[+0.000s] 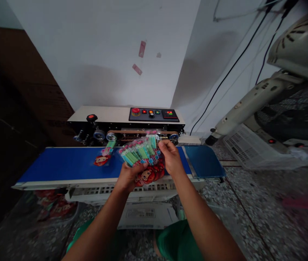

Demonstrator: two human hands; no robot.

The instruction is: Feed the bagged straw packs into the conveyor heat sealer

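My left hand (130, 175) is closed around a fanned stack of clear plastic packets (140, 152), its thumb lying across the front. The packets show green striped contents and red cartoon heads at the lower end. At the stack's upper right corner, my right hand (170, 156) pinches the edge of a packet. Both hands are above the blue conveyor belt (69, 163) of a band sealing machine (102, 116). One single packet (105, 154) lies on the belt to the left, its green end at the sealer's rollers and its red head toward me.
The control panel (154, 114) has a red knob and lit digits. Below the belt stand a white crate (96, 195) and a tub of red packets (58, 208). A white basket (249, 145) and a grey machine arm (241, 105) are at right. Cardboard boxes (42, 94) stand left.
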